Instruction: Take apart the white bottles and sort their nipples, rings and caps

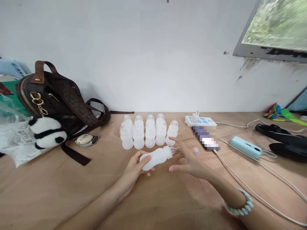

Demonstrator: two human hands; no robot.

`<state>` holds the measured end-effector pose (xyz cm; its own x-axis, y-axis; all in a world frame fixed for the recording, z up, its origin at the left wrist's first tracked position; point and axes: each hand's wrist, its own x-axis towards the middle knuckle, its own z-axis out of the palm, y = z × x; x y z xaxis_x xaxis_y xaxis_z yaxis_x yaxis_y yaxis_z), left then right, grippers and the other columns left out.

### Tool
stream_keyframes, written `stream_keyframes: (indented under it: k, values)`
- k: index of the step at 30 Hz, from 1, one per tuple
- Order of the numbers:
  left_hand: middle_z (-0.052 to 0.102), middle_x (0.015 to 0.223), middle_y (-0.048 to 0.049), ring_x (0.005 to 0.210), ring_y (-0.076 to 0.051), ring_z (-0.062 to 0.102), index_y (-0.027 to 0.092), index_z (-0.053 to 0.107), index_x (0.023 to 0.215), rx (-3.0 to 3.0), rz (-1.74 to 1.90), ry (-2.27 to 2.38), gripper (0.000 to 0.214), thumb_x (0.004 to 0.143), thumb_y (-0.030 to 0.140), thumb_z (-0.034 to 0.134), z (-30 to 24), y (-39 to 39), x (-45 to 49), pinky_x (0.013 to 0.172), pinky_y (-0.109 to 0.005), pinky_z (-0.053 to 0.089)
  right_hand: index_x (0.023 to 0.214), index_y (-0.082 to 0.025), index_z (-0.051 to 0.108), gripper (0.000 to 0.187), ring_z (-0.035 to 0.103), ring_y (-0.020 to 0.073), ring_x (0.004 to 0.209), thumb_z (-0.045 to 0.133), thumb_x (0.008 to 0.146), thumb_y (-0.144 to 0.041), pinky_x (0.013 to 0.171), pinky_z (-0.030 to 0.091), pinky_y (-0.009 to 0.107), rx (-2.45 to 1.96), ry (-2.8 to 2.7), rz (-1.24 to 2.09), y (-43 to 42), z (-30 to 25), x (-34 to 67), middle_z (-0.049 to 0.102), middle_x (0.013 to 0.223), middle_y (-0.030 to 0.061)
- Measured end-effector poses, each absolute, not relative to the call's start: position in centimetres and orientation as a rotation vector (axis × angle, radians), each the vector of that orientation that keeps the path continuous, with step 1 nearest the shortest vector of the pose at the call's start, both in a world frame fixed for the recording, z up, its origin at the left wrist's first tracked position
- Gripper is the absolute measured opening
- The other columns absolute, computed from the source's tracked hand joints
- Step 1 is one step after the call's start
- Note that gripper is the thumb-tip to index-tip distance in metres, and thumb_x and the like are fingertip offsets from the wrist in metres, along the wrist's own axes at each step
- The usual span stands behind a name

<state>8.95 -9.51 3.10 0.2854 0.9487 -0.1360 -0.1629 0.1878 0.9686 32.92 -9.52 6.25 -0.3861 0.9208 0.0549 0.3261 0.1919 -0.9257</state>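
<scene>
My left hand (137,166) is closed round the lower part of a white baby bottle (157,157), which lies tilted with its clear teat pointing right. Close to the teat end, my right hand (185,159) has its thumb and fingers spread apart. Its fingers are around the teat without a visible grip. Behind my right hand a clear bottle cap (195,150) rests on the table, partly hidden. Several more capped baby bottles (150,134) stand upright in rows just beyond my hands.
On the left are a brown backpack (59,92), a panda plush (48,132) and a beige mouse (83,140). To the right lie a power strip (203,121), a phone (205,137), a light blue device (246,147) and a white cable (236,174). A wall (153,64) bounds the table's back.
</scene>
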Motion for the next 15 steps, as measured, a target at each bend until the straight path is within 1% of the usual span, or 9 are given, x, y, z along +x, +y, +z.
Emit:
stream_keyframes:
  k: [2, 4, 7, 9, 10, 12, 13, 14, 15]
  values:
    - [0.066, 0.086, -0.0044, 0.065, -0.013, 0.064, 0.015, 0.056, 0.091, 1.007, 0.964, 0.947, 0.039, 0.081, 0.05, 0.07, 3.1, -9.5, 9.0, 0.051, -0.022, 0.047, 0.144, -0.034, 0.032, 0.084, 0.064, 0.0212, 0.1, 0.079, 0.075, -0.035, 0.085, 0.054, 0.04, -1.13, -1.883, 1.046, -9.5, 6.3, 32.9, 0.056, 0.135, 0.0086]
    - [0.066, 0.086, -0.0042, 0.061, -0.011, 0.063, 0.015, 0.057, 0.089, 0.967, 0.954, 0.947, 0.04, 0.081, 0.051, 0.07, 3.1, -9.6, 9.0, 0.049, -0.021, 0.045, 0.136, -0.033, 0.044, 0.061, 0.064, 0.0189, 0.096, 0.072, 0.082, -0.031, 0.088, 0.054, 0.04, -1.051, -1.932, 0.942, -9.4, 6.3, 32.8, 0.057, 0.136, 0.0069]
    - [0.066, 0.08, -0.0026, 0.057, -0.011, 0.062, 0.015, 0.056, 0.085, 0.986, 0.945, 0.951, 0.04, 0.081, 0.052, 0.069, 3.3, -9.6, 9.1, 0.048, -0.02, 0.044, 0.116, -0.025, 0.061, 0.035, 0.065, 0.0195, 0.089, 0.071, 0.083, -0.031, 0.081, 0.054, 0.036, -1.02, -1.941, 0.836, -9.2, 6.2, 32.5, 0.069, 0.113, 0.0061]
    - [0.065, 0.074, -0.0009, 0.057, -0.011, 0.062, 0.016, 0.056, 0.086, 1.086, 0.958, 0.966, 0.04, 0.08, 0.053, 0.07, 3.5, -9.5, 9.1, 0.049, -0.021, 0.045, 0.098, -0.02, 0.067, 0.022, 0.065, 0.0199, 0.08, 0.071, 0.081, -0.034, 0.069, 0.052, 0.032, -1.113, -1.905, 0.835, -9.2, 6.0, 32.2, 0.073, 0.091, 0.0053]
    - [0.065, 0.072, -0.0003, 0.056, -0.012, 0.062, 0.016, 0.056, 0.087, 1.15, 0.977, 0.976, 0.041, 0.078, 0.053, 0.071, 3.5, -9.5, 9.1, 0.049, -0.021, 0.045, 0.087, -0.019, 0.067, 0.018, 0.064, 0.0187, 0.071, 0.069, 0.083, -0.036, 0.063, 0.049, 0.03, -1.192, -1.897, 0.834, -9.2, 5.9, 32.1, 0.072, 0.078, 0.004]
    - [0.065, 0.073, 0.0001, 0.057, -0.013, 0.062, 0.016, 0.057, 0.09, 1.257, 1.028, 0.998, 0.044, 0.073, 0.052, 0.075, 3.7, -9.3, 9.1, 0.048, -0.022, 0.046, 0.066, -0.018, 0.062, 0.03, 0.056, 0.0149, 0.055, 0.063, 0.087, -0.039, 0.053, 0.04, 0.028, -1.343, -1.929, 0.8, -9.3, 5.7, 31.9, 0.063, 0.057, 0.0005]
    - [0.065, 0.074, 0.0001, 0.057, -0.013, 0.062, 0.016, 0.057, 0.09, 1.285, 1.046, 1.005, 0.046, 0.071, 0.052, 0.077, 3.7, -9.2, 9.0, 0.047, -0.022, 0.046, 0.061, -0.018, 0.058, 0.035, 0.052, 0.0137, 0.051, 0.061, 0.088, -0.04, 0.051, 0.036, 0.027, -1.391, -1.954, 0.77, -9.3, 5.7, 31.9, 0.059, 0.051, -0.0007]
    - [0.065, 0.074, 0.0002, 0.056, -0.013, 0.062, 0.016, 0.057, 0.091, 1.294, 1.056, 1.008, 0.046, 0.07, 0.052, 0.077, 3.8, -9.1, 8.9, 0.047, -0.022, 0.046, 0.06, -0.018, 0.057, 0.036, 0.051, 0.0134, 0.05, 0.06, 0.089, -0.04, 0.05, 0.035, 0.027, -1.406, -1.972, 0.744, -9.3, 5.6, 31.9, 0.058, 0.05, -0.0011]
    - [0.065, 0.072, 0.0004, 0.055, -0.013, 0.061, 0.016, 0.057, 0.09, 1.284, 1.057, 1.009, 0.045, 0.072, 0.053, 0.075, 3.8, -9.0, 8.9, 0.046, -0.022, 0.045, 0.066, -0.018, 0.06, 0.032, 0.053, 0.014, 0.052, 0.061, 0.089, -0.041, 0.051, 0.036, 0.027, -1.389, -1.981, 0.726, -9.4, 5.7, 31.9, 0.061, 0.055, -0.0004]
